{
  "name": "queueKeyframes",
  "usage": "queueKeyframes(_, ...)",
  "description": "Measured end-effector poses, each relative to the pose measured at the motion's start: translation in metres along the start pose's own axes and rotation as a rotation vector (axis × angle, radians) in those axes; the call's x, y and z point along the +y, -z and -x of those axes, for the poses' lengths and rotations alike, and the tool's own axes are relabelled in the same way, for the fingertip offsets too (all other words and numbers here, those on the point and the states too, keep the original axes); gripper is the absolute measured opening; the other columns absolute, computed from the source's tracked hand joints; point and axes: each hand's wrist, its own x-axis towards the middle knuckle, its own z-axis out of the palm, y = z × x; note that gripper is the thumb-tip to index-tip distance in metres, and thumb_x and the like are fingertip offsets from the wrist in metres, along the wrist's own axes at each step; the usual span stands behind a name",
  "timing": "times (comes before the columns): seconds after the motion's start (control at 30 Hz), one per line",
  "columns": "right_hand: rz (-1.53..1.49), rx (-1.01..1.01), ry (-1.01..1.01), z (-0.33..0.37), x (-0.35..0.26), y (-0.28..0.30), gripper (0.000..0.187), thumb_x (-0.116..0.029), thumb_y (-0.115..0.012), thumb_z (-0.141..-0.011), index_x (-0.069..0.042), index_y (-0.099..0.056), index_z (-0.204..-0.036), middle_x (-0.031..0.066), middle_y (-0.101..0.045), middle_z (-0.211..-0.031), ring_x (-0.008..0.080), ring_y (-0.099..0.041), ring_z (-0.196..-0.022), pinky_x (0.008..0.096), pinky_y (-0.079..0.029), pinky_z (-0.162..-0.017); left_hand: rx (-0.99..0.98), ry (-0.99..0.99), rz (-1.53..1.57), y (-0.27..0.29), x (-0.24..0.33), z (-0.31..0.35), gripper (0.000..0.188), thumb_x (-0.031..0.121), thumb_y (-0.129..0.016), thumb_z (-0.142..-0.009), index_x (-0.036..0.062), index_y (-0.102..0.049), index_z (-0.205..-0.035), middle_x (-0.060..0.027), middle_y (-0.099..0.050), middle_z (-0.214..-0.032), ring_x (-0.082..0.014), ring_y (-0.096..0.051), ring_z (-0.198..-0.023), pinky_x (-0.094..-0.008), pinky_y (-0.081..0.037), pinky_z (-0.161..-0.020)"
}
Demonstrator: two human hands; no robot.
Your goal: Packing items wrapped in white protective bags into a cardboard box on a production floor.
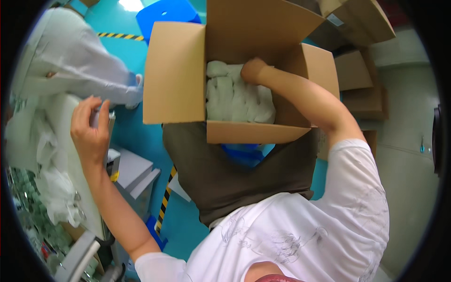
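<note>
An open cardboard box [258, 133] stands in front of my lap with its flaps folded out. Inside it lie several white wrapped bundles [237, 101], packed side by side. My right hand [256, 71] reaches into the box from the right and rests on the far bundles. Its fingers are curled downward, and whatever they hold is hidden beneath the hand. On the left, my left hand [90, 127] is raised at the edge of a white table [91, 197], fingers apart and nothing in them. White plastic wrapping [58, 192] lies on that table.
Another person in white clothing [80, 56] is at the far left. A blue bin [164, 16] stands behind the box. More cardboard boxes [359, 70] are stacked at the right by the wall. Grey containers [134, 171] sit on the floor beside the table.
</note>
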Motion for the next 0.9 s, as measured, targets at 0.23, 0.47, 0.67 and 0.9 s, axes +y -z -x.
queueKeyframes(0.23, -0.700, 0.377, 0.190, 0.177, -0.061, 0.084, 0.061, -0.039, -0.078, -0.084, 0.006, -0.066, -0.123, 0.0269, -0.069, -0.107, 0.0414, -0.067, -0.104, 0.0477, -0.052, -0.089, 0.558, -0.571, -0.148, 0.014, 0.001, 0.016, 0.011, 0.000, -0.074, -0.082, 0.0044, -0.063, -0.084, -0.0089, -0.066, -0.080, -0.0244, -0.064, -0.070, -0.0340, -0.051, -0.064)
queueKeyframes(0.47, -0.752, 0.598, -0.112, 0.193, -0.108, 0.000, 0.028, -0.011, -0.080, -0.082, -0.004, -0.070, -0.107, 0.0176, -0.071, -0.087, 0.0346, -0.070, -0.078, 0.0405, -0.055, -0.070, 0.466, 0.541, 0.391, -0.109, -0.018, 0.269, 0.012, 0.008, -0.065, -0.090, 0.0018, -0.059, -0.081, -0.0056, -0.058, -0.072, -0.0189, -0.054, -0.063, -0.0318, -0.046, -0.060)
queueKeyframes(0.67, -0.647, 0.678, -0.159, 0.184, -0.103, 0.001, 0.018, -0.007, -0.080, -0.081, -0.005, -0.070, -0.097, 0.0140, -0.069, -0.082, 0.0331, -0.067, -0.072, 0.0406, -0.052, -0.065, -0.339, 1.177, 0.246, -0.276, -0.100, 0.491, 0.026, 0.027, -0.079, -0.085, 0.0022, -0.073, -0.091, -0.0129, -0.073, -0.089, -0.0239, -0.069, -0.084, -0.0396, -0.054, -0.077)
queueKeyframes(0.9, -0.656, 0.631, -0.146, 0.176, -0.093, -0.002, 0.025, -0.001, -0.079, -0.073, -0.005, -0.068, -0.095, 0.0114, -0.068, -0.082, 0.0336, -0.067, -0.074, 0.0415, -0.053, -0.062, -0.901, 0.846, 0.267, -0.373, -0.142, 0.476, 0.039, 0.022, -0.075, -0.084, 0.0013, -0.070, -0.117, -0.0185, -0.073, -0.113, -0.0297, -0.071, -0.100, -0.0450, -0.054, -0.087)
